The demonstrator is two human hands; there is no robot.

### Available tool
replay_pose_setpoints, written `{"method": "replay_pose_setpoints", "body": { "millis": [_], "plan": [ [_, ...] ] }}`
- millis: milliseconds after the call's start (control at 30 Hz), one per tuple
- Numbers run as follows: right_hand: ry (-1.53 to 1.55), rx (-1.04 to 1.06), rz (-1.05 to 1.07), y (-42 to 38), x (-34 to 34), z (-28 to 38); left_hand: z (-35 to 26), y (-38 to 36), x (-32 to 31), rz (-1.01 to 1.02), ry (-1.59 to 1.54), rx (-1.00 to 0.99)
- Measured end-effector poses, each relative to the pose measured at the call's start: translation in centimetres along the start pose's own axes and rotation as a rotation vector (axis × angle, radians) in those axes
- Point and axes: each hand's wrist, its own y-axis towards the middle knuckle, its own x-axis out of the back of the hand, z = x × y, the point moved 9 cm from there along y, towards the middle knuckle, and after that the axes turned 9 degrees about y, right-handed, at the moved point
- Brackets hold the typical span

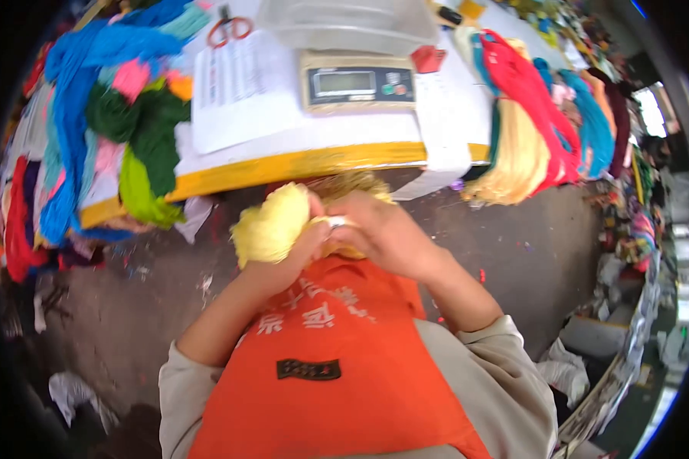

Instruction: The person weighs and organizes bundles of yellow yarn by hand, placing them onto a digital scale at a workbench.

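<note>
A pale yellow skein of yarn (272,227) is held in front of my orange apron, just below the table's yellow front edge. My left hand (308,243) is closed round the yarn, with the bulk of the skein bulging out on its left side. Against it, from the right, my right hand (379,229) has its fingers bent onto the yarn's middle, where a small whitish piece shows between the two hands. More yellow strands show behind and under the fingers. The fingertips are partly blurred.
On the white table (283,126) stand a digital scale (360,80) with a clear plastic tub (348,23), red-handled scissors (230,32) and a written sheet (241,92). Blue and green yarn (157,126) hangs at the left; red and cream skeins (517,145) hang at the right.
</note>
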Motion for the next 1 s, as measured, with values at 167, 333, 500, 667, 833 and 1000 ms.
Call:
{"method": "replay_pose_setpoints", "body": {
  "millis": [167, 333, 500, 667, 833, 1000],
  "plan": [
    [0.043, -0.018, -0.143, -1.4, 3.8, 1.8, -1.5, 0.0, -1.3, 0.106, -0.052, -0.061],
    [0.466, 0.010, -0.642, -7.6, 14.5, 2.7, -1.3, 0.0, 0.6, 0.055, -0.038, -0.101],
    [0.482, 0.316, -0.894, -8.6, 29.1, 10.7, 2.7, -1.1, 3.8, -0.013, -0.042, 0.122],
    [0.055, 0.353, -1.172, -2.9, 47.6, 10.4, 3.3, -2.1, 6.5, -0.140, -0.077, 0.148],
    [-0.963, -0.331, -1.099, -1.4, 67.2, -1.5, 3.4, -3.1, 8.3, -0.254, -0.161, 0.150],
    [-1.108, -0.089, -0.880, 0.8, 49.0, -9.0, 3.8, -4.1, 9.5, -0.331, -0.180, 0.214]
  ]
}}
